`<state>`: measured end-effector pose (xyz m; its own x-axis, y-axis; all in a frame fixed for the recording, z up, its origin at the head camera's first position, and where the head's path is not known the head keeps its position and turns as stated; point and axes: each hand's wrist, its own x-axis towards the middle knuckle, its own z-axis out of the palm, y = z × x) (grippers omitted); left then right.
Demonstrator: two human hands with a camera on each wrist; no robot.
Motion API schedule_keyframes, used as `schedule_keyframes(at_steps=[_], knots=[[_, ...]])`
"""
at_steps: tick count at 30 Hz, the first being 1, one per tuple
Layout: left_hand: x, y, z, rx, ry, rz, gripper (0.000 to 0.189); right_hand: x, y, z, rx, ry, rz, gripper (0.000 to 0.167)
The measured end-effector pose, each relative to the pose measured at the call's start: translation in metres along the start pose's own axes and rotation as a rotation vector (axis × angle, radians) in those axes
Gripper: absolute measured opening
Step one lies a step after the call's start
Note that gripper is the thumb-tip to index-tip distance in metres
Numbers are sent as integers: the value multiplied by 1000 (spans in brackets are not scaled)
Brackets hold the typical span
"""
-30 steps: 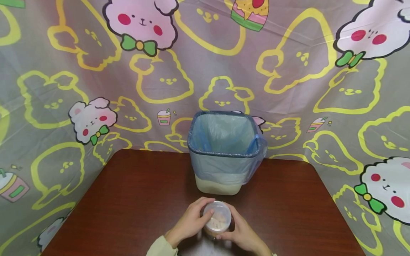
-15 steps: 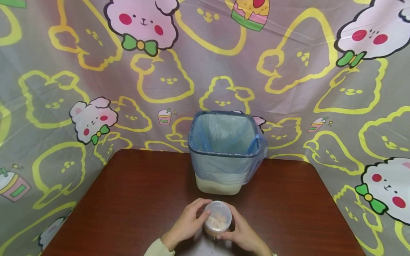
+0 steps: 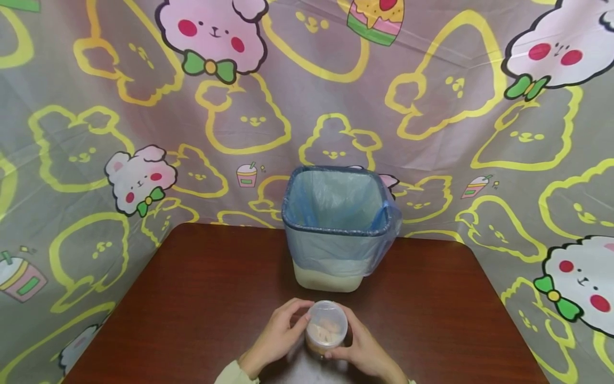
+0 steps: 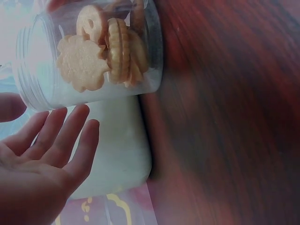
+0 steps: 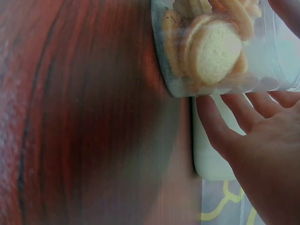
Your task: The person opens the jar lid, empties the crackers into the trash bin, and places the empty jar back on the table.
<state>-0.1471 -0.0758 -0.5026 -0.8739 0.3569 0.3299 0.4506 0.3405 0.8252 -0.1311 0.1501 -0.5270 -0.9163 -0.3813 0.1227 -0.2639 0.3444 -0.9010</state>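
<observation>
A clear plastic jar (image 3: 326,325) of cookies stands on the table near its front, in the middle of the head view. The right hand (image 3: 362,346) grips its right side, thumb at the front and fingers behind. The left hand (image 3: 278,333) is at the jar's upper left, its thumb and fingertips by the rim, the fingers loosely bent rather than wrapped round it. In the left wrist view, flower-shaped and sandwich cookies (image 4: 82,63) show through the wall, and the left fingertips (image 4: 80,112) lie against or just beside the ridged neck. Whether they press on it is hard to tell.
Behind the jar stands a cream bin (image 3: 328,280) lined with a blue plastic bag (image 3: 336,253) folded over its rim. Both are on a dark red-brown wooden table (image 3: 216,282). A patterned cloth (image 3: 268,117) hangs behind and at both sides.
The left thumb has slid from the top of the jar outward to its left edge, and the left hand has shifted slightly left. The right hand keeps its grip; the jar has barely moved.
</observation>
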Motion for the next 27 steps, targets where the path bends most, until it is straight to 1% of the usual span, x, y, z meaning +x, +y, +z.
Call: schedule_keyframes(at_steps=[2,4,11,15,18,21,22,25,27], knots=[[0,-1,0,1,8,-2,22,0,0,0,-6,3,-20,90],[0,-1,0,0,11,-3,22,1,0,0,2,4,-20,90],[-1,0,0,-36,26,-18,20,2,-1,-1,19,5,45,93],[-3,-1,-1,-45,26,-26,20,2,0,0,11,6,31,92],[-2,-2,-2,-32,21,-30,19,2,1,0,-6,8,-9,91],[-1,-4,-2,2,27,-20,19,1,2,0,-11,9,-25,90],[0,-5,-2,20,32,-2,19,1,3,0,-13,8,-27,90],[4,-6,0,46,36,17,20,1,3,0,-13,2,-14,90],[6,-6,1,43,26,11,20,1,3,0,-15,-2,-13,89]])
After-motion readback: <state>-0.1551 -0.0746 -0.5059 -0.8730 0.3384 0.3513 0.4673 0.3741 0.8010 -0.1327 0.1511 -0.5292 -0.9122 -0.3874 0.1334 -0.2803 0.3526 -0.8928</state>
